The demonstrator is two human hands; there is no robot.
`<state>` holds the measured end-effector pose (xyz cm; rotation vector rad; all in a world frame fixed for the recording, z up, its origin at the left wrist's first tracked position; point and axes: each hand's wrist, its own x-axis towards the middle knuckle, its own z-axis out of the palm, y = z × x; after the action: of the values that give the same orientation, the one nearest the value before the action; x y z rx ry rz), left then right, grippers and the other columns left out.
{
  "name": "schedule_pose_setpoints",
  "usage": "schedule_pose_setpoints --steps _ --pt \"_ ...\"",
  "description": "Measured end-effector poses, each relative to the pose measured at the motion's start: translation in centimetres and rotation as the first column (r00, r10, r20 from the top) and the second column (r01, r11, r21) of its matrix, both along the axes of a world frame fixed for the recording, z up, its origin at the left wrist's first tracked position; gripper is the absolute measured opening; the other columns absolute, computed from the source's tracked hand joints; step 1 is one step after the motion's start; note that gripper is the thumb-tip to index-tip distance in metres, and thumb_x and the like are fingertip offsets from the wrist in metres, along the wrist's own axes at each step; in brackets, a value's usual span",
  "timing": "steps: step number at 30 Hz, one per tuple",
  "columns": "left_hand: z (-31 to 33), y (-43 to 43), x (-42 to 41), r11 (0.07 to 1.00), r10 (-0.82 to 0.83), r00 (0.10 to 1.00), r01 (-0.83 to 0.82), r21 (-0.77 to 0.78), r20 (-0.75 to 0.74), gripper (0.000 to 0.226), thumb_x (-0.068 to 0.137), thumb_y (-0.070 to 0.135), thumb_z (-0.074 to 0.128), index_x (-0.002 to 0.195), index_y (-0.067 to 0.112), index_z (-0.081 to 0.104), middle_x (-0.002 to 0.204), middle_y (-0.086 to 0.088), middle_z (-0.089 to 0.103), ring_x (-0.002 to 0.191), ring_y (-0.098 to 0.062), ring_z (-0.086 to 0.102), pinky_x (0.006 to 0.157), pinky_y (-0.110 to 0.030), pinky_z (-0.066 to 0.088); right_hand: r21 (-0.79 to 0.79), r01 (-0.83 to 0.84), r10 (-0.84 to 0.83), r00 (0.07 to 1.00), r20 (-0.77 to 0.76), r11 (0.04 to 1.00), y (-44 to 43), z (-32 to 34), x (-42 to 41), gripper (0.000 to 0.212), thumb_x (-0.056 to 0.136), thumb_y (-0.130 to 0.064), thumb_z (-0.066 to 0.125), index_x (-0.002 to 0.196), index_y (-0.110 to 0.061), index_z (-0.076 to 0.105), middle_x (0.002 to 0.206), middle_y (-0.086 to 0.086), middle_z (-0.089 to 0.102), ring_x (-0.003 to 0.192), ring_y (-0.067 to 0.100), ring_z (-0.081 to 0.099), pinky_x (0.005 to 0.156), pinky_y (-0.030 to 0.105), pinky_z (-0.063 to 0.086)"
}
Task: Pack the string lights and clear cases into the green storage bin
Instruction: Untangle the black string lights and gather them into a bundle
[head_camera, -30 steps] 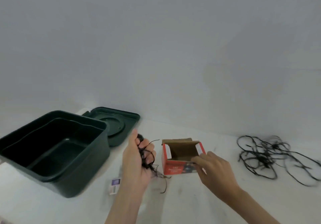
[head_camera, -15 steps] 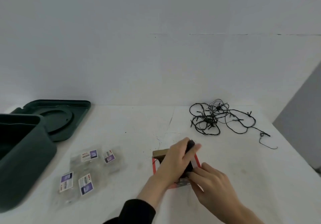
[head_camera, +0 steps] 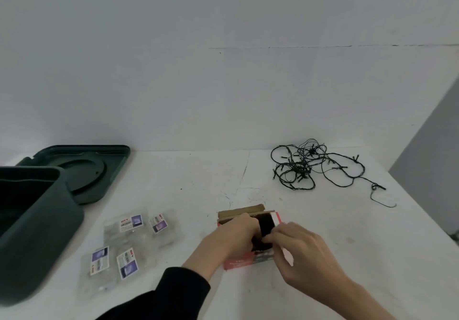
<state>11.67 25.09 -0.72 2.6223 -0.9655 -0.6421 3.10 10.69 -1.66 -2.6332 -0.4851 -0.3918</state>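
The left hand (head_camera: 231, 237) is curled round a dark bundle (head_camera: 267, 224) of string lights and holds it down in the open top of a small red box (head_camera: 238, 264) on the table (head_camera: 198, 185). The right hand (head_camera: 306, 252) comes in from the other side, its bent fingertips (head_camera: 269, 239) meeting at the bundle's near edge beside the box's white flap. Motion blur hides whether they pinch the bundle or the flap. A black sleeve (head_camera: 173, 292) covers the left forearm.

A second set of lights (head_camera: 305, 168) lies loose and tangled at the far right of the table, well apart from the box. Four clear cases (head_camera: 129, 245) with labels lie flat left of the box, between it and the bin (head_camera: 42, 235). The bin stands open at the left edge, with its lid (head_camera: 82, 168) lying just behind it.
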Motion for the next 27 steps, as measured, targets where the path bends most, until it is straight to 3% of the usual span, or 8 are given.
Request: schedule_pose_setpoints --steps 4,7,10,13,17,21,23,27 --pt "-0.1 0.1 0.2 0.998 0.043 0.997 -0.045 -0.031 -0.068 0.021 0.083 -0.002 0.042 0.070 0.007 0.055 0.071 -0.008 0.058 0.067 -0.021 0.050 0.057 -0.029 0.039 0.158 0.042 -0.006 0.975 -0.224 0.986 1.5 0.8 1.5 0.009 0.083 -0.011 0.040 0.087 -0.017 0.046 0.083 -0.002 0.053 0.073 0.016 0.048 0.064 0.036 0.045" --pt "0.9 1.0 0.7 1.000 0.005 0.992 -0.004 0.006 -0.130 0.023 0.086 0.014 0.048 0.064 0.008 0.054 0.065 -0.002 0.053 0.063 -0.015 0.048 0.054 -0.023 0.035 0.007 0.058 -0.051 0.931 -0.360 0.998 2.1 0.9 2.3 0.009 0.091 -0.017 0.039 0.090 -0.025 0.034 0.082 -0.002 0.044 0.064 0.019 0.042 0.054 0.025 0.032" --pt "2.3 2.3 0.7 0.999 -0.035 0.989 0.032 -0.021 -0.142 0.015 0.084 0.012 0.053 0.073 0.007 0.062 0.066 -0.002 0.058 0.061 -0.013 0.047 0.053 -0.021 0.034 -0.192 0.042 -0.115 0.915 -0.386 0.981 2.7 1.9 2.5 0.018 0.096 -0.031 0.034 0.095 -0.023 0.050 0.073 -0.007 0.037 0.065 0.019 0.038 0.051 0.022 0.023" --pt "3.2 4.0 0.6 0.991 0.017 0.992 -0.033 -0.128 -0.122 0.019 0.085 0.015 0.059 0.096 0.016 0.074 0.100 0.001 0.071 0.086 -0.012 0.061 0.074 -0.026 0.050 -0.355 -0.051 -0.122 0.885 -0.448 0.934 3.3 2.5 3.4 0.027 0.094 -0.032 0.037 0.100 -0.022 0.062 0.076 -0.003 0.051 0.078 0.020 0.039 0.061 0.030 0.029" --pt "4.9 6.3 0.2 0.891 0.238 0.970 -0.235 -0.387 -0.043 0.019 0.086 0.018 0.062 0.098 0.026 0.074 0.092 0.014 0.070 0.082 0.003 0.061 0.075 -0.010 0.048 -0.363 -0.147 -0.101 0.807 -0.582 0.920 4.8 2.4 5.3 0.025 0.090 -0.024 0.046 0.094 -0.015 0.069 0.081 0.001 0.056 0.075 0.022 0.046 0.057 0.025 0.034" --pt "4.9 7.1 -0.5 0.870 0.274 0.962 -0.245 -0.428 0.006 0.023 0.085 0.017 0.063 0.104 0.028 0.071 0.094 0.013 0.067 0.082 0.008 0.058 0.073 -0.008 0.043 -0.314 -0.199 -0.039 0.788 -0.614 0.928 6.0 1.5 7.3 0.023 0.089 -0.007 0.046 0.099 -0.004 0.066 0.092 0.010 0.066 0.073 0.021 0.050 0.069 0.029 0.044" --pt "4.4 6.6 -0.9 0.908 0.218 0.975 -0.190 -0.374 0.034 0.039 0.083 0.020 0.065 0.120 0.030 0.061 0.114 0.011 0.061 0.100 0.004 0.052 0.088 -0.014 0.040 -0.331 -0.212 -0.028 0.805 -0.593 0.919 6.3 1.1 7.7 0.021 0.089 -0.006 0.045 0.098 -0.003 0.063 0.086 0.010 0.064 0.068 0.021 0.050 0.064 0.026 0.041" --pt "2.3 5.1 -2.0 0.975 0.103 0.995 -0.102 -0.197 -0.004 0.096 0.076 0.040 0.071 0.149 0.029 0.009 0.150 0.009 0.025 0.136 -0.010 0.021 0.107 -0.020 0.022 -0.280 -0.208 -0.016 0.775 -0.631 0.937 5.5 0.9 7.7 0.017 0.088 -0.011 0.049 0.099 -0.006 0.062 0.096 0.011 0.066 0.079 0.021 0.055 0.069 0.030 0.043"
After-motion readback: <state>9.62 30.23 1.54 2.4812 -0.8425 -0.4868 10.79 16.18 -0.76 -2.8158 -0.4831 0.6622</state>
